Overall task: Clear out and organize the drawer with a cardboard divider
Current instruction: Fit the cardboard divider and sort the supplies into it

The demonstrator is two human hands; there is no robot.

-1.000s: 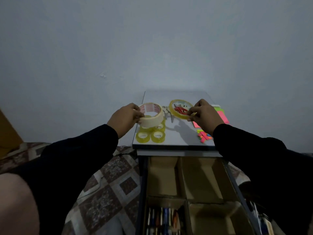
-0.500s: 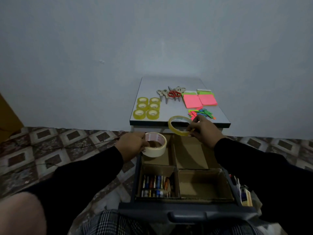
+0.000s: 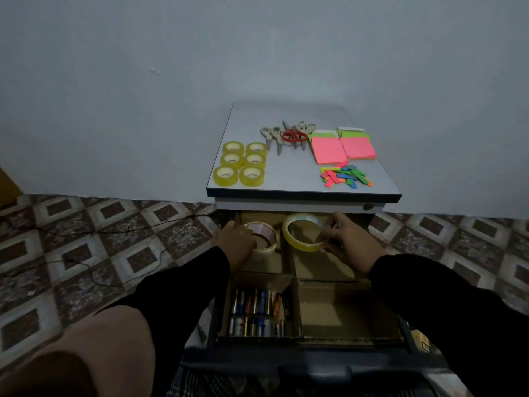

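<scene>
The drawer (image 3: 312, 359) stands pulled out below the desk (image 3: 286, 184), with a cardboard divider (image 3: 296, 305) splitting it into four compartments. The left hand (image 3: 236, 239) grips a wide roll of pale tape (image 3: 262, 237) down in the back left compartment; whether the roll touches the cardboard floor there is hard to tell in the dim light. The right hand (image 3: 347, 242) pinches a thin ring of yellowish clear tape (image 3: 303, 232) by its right side and holds it tilted over the back right compartment, just beside the middle wall. The front left compartment holds two rows of batteries (image 3: 254, 313) lying side by side.

On the desk, six small yellow tape rolls (image 3: 240, 164) sit in two columns near the left edge. Several pairs of scissors (image 3: 287, 136), one with red handles, lie toward the back edge at the middle. Two pads of pink sticky notes (image 3: 343, 149) lie next to them toward the right edge, and a loose heap of coloured paper strips (image 3: 345, 177) lies near the front right corner. Both arms wear black sleeves.
</scene>
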